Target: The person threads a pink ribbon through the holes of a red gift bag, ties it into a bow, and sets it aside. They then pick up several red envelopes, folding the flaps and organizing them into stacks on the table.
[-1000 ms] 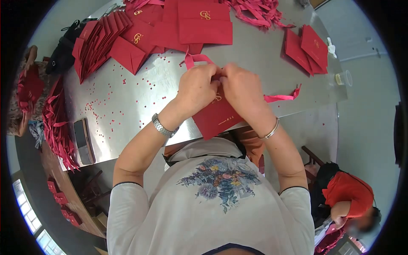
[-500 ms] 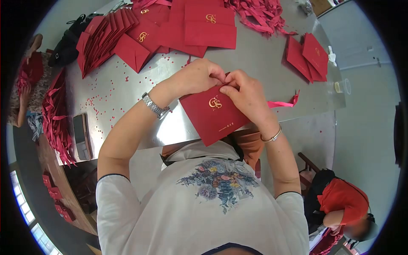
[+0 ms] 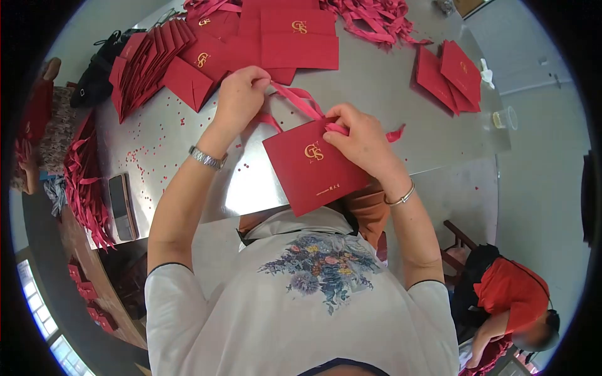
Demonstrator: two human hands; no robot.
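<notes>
A flat red paper bag (image 3: 313, 168) with a gold logo lies at the near edge of the steel table (image 3: 389, 106). My right hand (image 3: 357, 141) pins the bag's top edge, fingers closed on it where a red ribbon (image 3: 295, 100) comes out. My left hand (image 3: 241, 94) has pinched the ribbon and holds it stretched up and to the left of the bag. A short ribbon end (image 3: 395, 133) sticks out to the right of my right hand.
Stacks of red bags lie at the far left (image 3: 150, 59), far middle (image 3: 295, 37) and right (image 3: 454, 72). Loose ribbons (image 3: 376, 19) are heaped at the back. A phone (image 3: 122, 207) and ribbon bundle (image 3: 81, 182) lie left. A plastic cup (image 3: 505, 117) stands right. Another person (image 3: 514, 294) sits lower right.
My left hand has left the bag's top edge and drawn the ribbon up and to the left. The right-hand ribbon tail has shortened. The bag has stayed in place under my right hand.
</notes>
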